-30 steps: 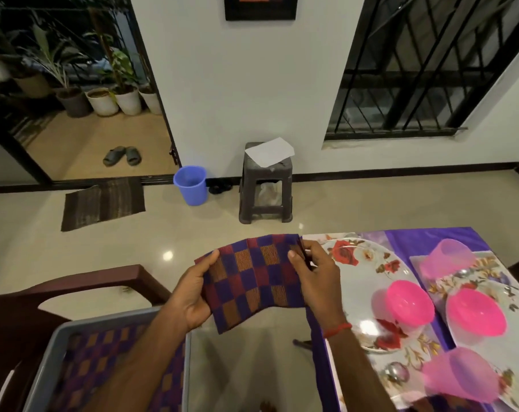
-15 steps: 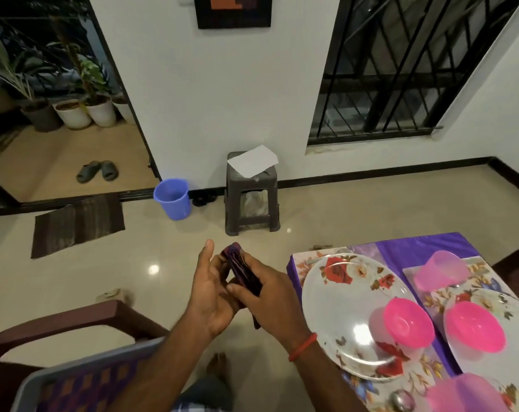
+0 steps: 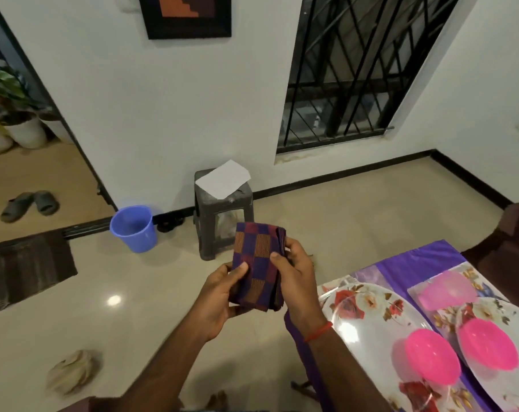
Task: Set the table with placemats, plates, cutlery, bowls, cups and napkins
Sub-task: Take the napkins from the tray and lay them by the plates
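Here, a person's two hands hold a folded checked napkin (image 3: 258, 266) in purple, maroon and orange squares, up in the air above the floor and just left of the table. The left hand (image 3: 222, 295) cups the napkin's lower left corner, thumb pressed on top. The right hand (image 3: 294, 275) grips the right edge, thumb on top and fingers curled round the stacked folds, so both hands are closed on the cloth. At the right, the table's purple cloth (image 3: 415, 263) ends in a straight left edge close to the right wrist. On it lie a flowered placemat (image 3: 338, 295), a white flowered plate (image 3: 371, 316) holding a pink bowl (image 3: 430, 355), and farther right a second pink bowl (image 3: 487, 343) and a pink cup (image 3: 445, 288). A wide stretch of glossy beige floor (image 3: 133, 322) lies open to the left of the hands. On it, a crumpled rag (image 3: 73, 373) lies near, and a dark doormat (image 3: 26, 269) lies at the far left. Against the far wall stand a blue bucket (image 3: 133, 227) and a grey stool (image 3: 222, 215) with a white sheet of paper (image 3: 222, 179) on its seat; any writing on the sheet is too small to read.
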### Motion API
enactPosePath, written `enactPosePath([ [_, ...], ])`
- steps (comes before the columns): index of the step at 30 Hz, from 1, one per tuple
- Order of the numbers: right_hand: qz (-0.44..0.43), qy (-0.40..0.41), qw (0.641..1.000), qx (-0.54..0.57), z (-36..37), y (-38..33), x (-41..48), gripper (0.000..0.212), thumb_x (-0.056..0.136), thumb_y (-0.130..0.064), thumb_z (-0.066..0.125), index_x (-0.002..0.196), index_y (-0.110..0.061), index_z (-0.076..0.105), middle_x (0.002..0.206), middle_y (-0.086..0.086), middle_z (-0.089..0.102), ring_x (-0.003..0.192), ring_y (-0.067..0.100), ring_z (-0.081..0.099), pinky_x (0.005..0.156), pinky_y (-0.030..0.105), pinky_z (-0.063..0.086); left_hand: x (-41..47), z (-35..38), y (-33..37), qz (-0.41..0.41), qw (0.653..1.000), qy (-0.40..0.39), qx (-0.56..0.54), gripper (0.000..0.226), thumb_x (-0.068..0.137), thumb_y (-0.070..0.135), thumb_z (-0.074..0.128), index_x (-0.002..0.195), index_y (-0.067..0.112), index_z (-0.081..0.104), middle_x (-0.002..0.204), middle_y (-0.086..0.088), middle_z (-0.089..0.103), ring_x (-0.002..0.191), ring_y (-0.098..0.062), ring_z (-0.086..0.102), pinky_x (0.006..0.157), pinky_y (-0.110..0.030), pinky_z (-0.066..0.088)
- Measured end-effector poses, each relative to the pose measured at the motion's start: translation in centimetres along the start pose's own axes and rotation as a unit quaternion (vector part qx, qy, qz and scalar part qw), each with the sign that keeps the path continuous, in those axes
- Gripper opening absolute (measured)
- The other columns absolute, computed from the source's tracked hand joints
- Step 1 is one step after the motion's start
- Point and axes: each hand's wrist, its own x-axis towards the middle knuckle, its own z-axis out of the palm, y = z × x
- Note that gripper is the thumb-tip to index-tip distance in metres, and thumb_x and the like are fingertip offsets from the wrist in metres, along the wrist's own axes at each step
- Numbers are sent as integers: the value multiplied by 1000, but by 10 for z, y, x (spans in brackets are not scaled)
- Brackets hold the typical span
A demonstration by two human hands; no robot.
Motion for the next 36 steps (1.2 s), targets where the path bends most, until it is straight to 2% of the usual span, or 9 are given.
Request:
enactPosePath([
  [4, 42, 47, 998, -1, -10, 5, 19, 32, 96, -5, 60, 124, -22, 57, 111, -2, 72, 100, 16, 71, 79, 34, 62, 25, -7, 12, 12, 999, -7, 37, 29, 95, 30, 67, 122, 19, 64, 109, -3, 78, 98, -24, 76, 80, -43, 61],
  [9, 59, 97, 994, 2, -35, -3, 47, 44, 91, 3, 64, 123, -25, 53, 109, 4, 72, 97, 21, 72, 76, 38, 63, 62, 0, 38, 14, 998, -39, 52, 33, 88, 26, 73, 118, 14, 65, 108, -8, 78, 98, -29, 76, 85, -49, 61],
  [12, 50, 121, 991, 2, -44, -8, 71, 41, 92, -1, 65, 121, -28, 53, 107, 4, 71, 96, 21, 72, 74, 38, 63, 90, 12, 51, 6, 996, -66, 54, 47, 79, 33, 81, 119, 14, 66, 109, -9, 78, 98, -30, 75, 84, -47, 61],
  [16, 30, 144, 989, -11, -54, -7, 111, 32, 91, -29, 73, 118, -31, 57, 108, -1, 70, 96, 19, 71, 68, 34, 63, 135, 28, 72, 8, 989, -106, 105, 84, 48, 53, 95, 117, 14, 68, 109, -11, 77, 97, -31, 76, 81, -47, 62],
  [18, 32, 143, 989, -30, -60, -4, 134, 33, 90, -35, 73, 119, -28, 59, 110, -4, 70, 96, 17, 71, 66, 28, 60, 159, 36, 85, 6, 984, -122, 129, 78, 53, 47, 95, 117, 12, 67, 110, -12, 77, 97, -31, 76, 79, -45, 63],
  [23, 54, 148, 987, -11, -74, -1, 180, 20, 95, -26, 68, 113, -17, 69, 101, 0, 75, 92, 19, 73, 71, 35, 63, 210, 53, 115, -12, 982, -130, 135, 68, 63, 39, 94, 118, 11, 66, 110, -12, 77, 96, -31, 75, 75, -41, 63],
  [27, 59, 208, 973, 77, -81, 1, 200, 15, 96, -20, 66, 109, -12, 67, 100, 6, 75, 89, 22, 74, 67, 34, 61, 245, 63, 121, -59, 988, -125, 64, 43, 77, 25, 84, 115, 13, 69, 115, -15, 75, 99, -30, 71, 89, -48, 57],
  [32, 46, 298, 940, 162, -87, 2, 215, 16, 97, -17, 64, 110, -8, 64, 99, 9, 75, 84, 20, 73, 68, 35, 60, 275, 86, 124, -129, 973, -184, 59, 38, 81, 20, 71, 118, 10, 69, 113, -19, 75, 97, -30, 72, 74, -39, 64],
  [36, 46, 335, 927, 161, -95, 2, 233, 14, 97, -16, 64, 110, -9, 63, 100, 9, 74, 86, 22, 72, 71, 37, 61, 314, 104, 135, -144, 961, -223, 84, 38, 84, 16, 69, 121, 7, 66, 113, -20, 75, 98, -31, 74, 76, -41, 65],
])
